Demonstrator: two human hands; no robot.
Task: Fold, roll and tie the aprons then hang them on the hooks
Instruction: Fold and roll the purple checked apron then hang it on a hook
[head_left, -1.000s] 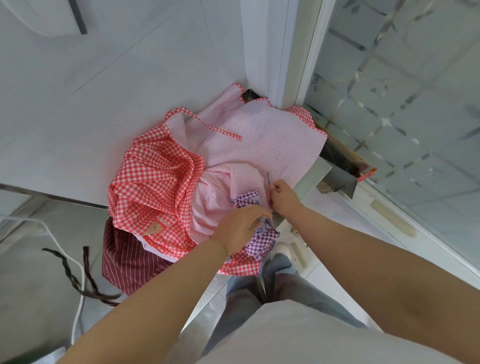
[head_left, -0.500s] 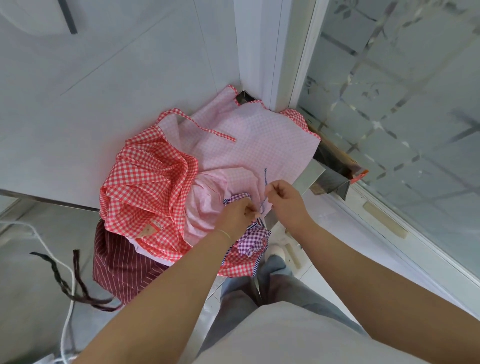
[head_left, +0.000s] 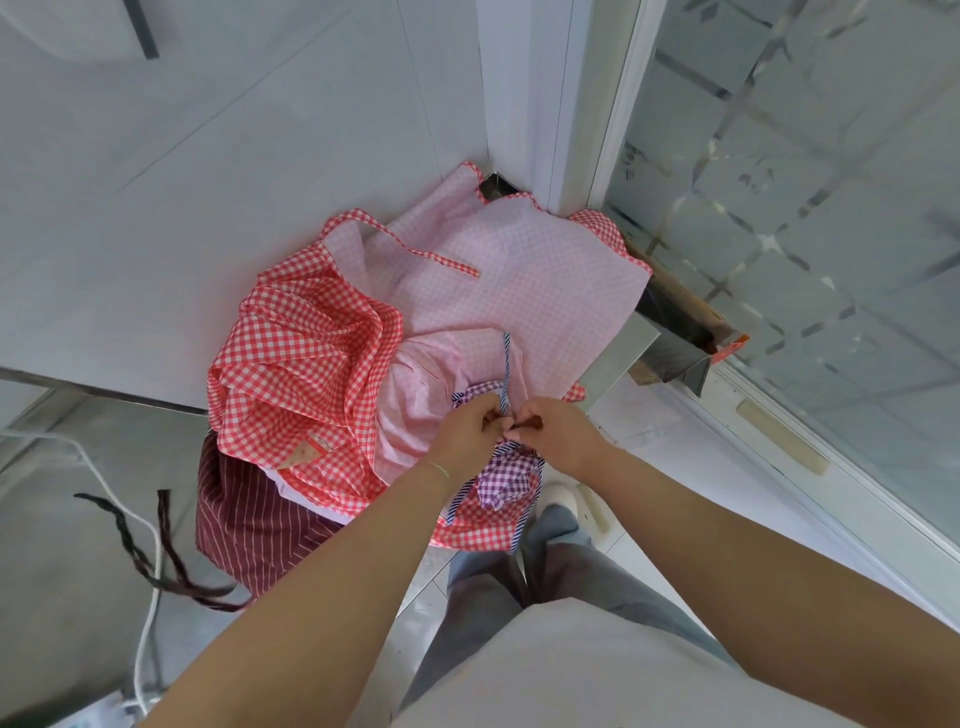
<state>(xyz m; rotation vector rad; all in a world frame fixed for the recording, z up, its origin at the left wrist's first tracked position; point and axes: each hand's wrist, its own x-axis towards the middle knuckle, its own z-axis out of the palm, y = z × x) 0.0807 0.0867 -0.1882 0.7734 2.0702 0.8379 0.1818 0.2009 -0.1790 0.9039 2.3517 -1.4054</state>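
Observation:
A heap of aprons lies on a small surface in the corner. On top, a pale pink checked apron (head_left: 519, 291) is spread flat, with a red checked apron (head_left: 301, 364) crumpled to its left. A bundled purple checked apron (head_left: 506, 480) sits at the near edge. My left hand (head_left: 467, 434) and my right hand (head_left: 558, 434) meet just above it, both pinching its thin blue striped tie (head_left: 505, 374), whose free end sticks up over the pink cloth. A maroon striped apron (head_left: 249, 525) hangs below the heap.
White tiled wall (head_left: 234, 156) stands behind the heap, a frosted glass door (head_left: 805, 208) to the right. Dark braided ties (head_left: 150, 561) and a white cable (head_left: 150, 597) trail at the lower left. An open cardboard box (head_left: 680, 338) sits beside the door. My grey trouser legs stand below.
Both hands have drawn closer together over the purple bundle, and the blue striped tie now stands longer and straighter above them. The view has shifted slightly.

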